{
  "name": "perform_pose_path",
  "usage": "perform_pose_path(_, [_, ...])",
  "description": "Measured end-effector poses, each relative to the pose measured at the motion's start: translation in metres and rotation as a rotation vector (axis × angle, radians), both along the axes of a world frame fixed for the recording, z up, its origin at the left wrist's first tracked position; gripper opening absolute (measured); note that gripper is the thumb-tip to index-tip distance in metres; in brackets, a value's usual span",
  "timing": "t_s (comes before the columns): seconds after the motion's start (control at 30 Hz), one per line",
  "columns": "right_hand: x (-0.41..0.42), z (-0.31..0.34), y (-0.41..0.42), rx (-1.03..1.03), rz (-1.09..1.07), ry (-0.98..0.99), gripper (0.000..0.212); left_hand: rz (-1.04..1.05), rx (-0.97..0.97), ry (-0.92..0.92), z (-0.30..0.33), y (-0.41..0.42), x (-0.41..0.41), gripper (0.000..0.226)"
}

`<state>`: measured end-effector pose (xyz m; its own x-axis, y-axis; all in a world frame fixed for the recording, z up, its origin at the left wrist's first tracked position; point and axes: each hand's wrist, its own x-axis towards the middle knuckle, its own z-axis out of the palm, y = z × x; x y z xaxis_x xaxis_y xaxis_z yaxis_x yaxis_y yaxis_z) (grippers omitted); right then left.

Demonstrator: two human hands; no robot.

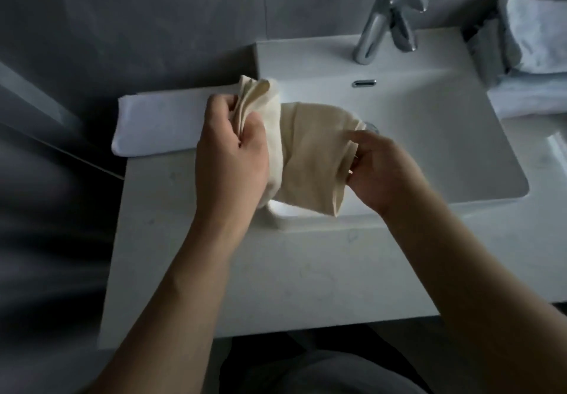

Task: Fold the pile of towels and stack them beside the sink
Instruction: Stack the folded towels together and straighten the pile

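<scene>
A cream towel [310, 154] hangs in the air over the left part of the white sink [460, 154], held between both hands. My left hand [230, 154] grips its bunched left end, with folds sticking up past the thumb. My right hand [383, 172] pinches the layered right edge. A folded white towel [159, 126] lies flat on the counter left of the sink. A pile of white and grey towels [527, 53] sits at the right of the sink.
A chrome tap [386, 22] stands at the back of the sink. The pale counter [276, 277] runs along the front and drops off at its near edge. Dark grey wall tiles rise behind and to the left.
</scene>
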<state>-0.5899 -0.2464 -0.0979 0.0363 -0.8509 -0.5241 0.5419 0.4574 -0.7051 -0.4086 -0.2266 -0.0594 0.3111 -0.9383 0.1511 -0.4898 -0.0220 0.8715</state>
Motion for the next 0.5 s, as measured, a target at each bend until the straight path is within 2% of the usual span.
perform_pose_path(0.1, [-0.053,0.005,0.013,0.006,-0.135,0.034,0.035,0.028,0.019,0.152,0.009,0.006,-0.052,0.006])
perform_pose_path(0.17, [-0.083,0.010,0.017,-0.007,-0.246,0.179,0.034,0.029,0.038,0.265,0.013,0.006,-0.083,0.003])
perform_pose_path(0.23, [-0.112,0.013,0.014,-0.028,-0.328,0.434,0.035,0.004,0.069,0.355,0.016,0.003,-0.112,0.004])
perform_pose_path(0.37, [-0.172,0.013,0.006,-0.103,-0.378,1.100,0.029,-0.113,0.161,0.453,0.017,-0.011,-0.169,0.002])
perform_pose_path(0.5, [-0.237,0.018,-0.004,-0.284,-0.320,1.443,0.026,-0.169,0.160,0.477,0.017,-0.033,-0.230,0.004])
